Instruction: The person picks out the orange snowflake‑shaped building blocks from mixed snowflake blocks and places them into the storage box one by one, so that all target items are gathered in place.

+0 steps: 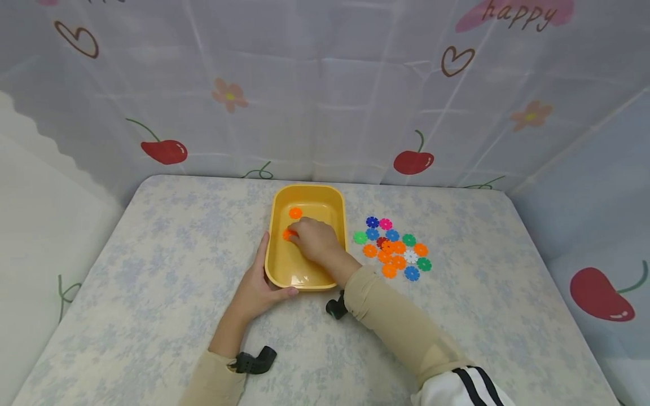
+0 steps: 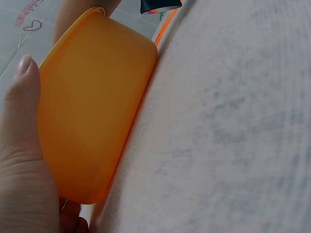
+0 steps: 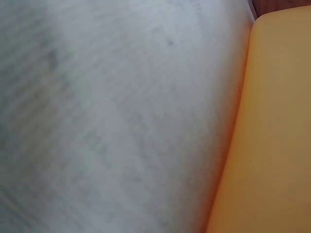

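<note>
Pale blue blotches mottle the bench [image 1: 142, 293] in front of you. Nearest, black devices [image 1: 251, 363] sit at your wrists, beside tan sleeves [image 1: 401, 327]. Next, taking the yellow tray [image 1: 308, 194] as your dial, your left grip [image 1: 256, 290] is clamped round its corner between seven and eight o'clock, thumb along the near wall. Your right grip [image 1: 317, 239] reaches over the tray from four o'clock, its fingertips pinched together on an orange disc [image 1: 286, 234] toward nine. Beside the tray at three o'clock, just apart from it, lies a loose cluster of notched discs [image 1: 398, 263], some overlapping, many of them orange, others blue, green, red, pink and white. Another orange disc [image 1: 295, 213] lies flat on the tray floor at eleven. Farthest, at twelve o'clock, a pale curtain [image 1: 315, 124] hangs behind the bench, printed with red cherries [image 1: 165, 152], flowers [image 1: 229, 96], hearts and the word "happy".
</note>
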Tool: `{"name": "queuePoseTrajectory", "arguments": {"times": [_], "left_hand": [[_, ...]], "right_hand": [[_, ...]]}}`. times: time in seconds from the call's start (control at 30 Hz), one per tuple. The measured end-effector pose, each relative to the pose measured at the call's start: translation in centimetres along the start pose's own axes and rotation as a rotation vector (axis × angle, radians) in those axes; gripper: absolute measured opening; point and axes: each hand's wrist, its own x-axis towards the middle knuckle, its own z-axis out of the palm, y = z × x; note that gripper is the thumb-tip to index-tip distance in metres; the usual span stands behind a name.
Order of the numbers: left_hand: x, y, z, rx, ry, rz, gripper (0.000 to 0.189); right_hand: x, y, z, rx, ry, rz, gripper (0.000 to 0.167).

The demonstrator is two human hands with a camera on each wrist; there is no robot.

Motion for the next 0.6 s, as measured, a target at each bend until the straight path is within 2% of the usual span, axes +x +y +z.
{"name": "queuePoseTrajectory", "arguments": {"times": [0.13,0.33,0.6], "left_hand": [[0.04,-0.15,0.01,-0.009,-0.002,-0.003,0.130],[0.14,-0.21,0.04,-0.022,-0.007,0.003,0.130],[0.07,-0.20,-0.01,-0.004,0.000,0.015,0.132]], "right_hand": [[-0.09,0.07,0.05,-0.009,-0.001,-0.008,0.027],[-0.16,0.25,0.06,0.043,-0.009,0.007,0.033],[-0.62,0.38,-0.85,0.131,0.021,-0.031,0.042]]}}
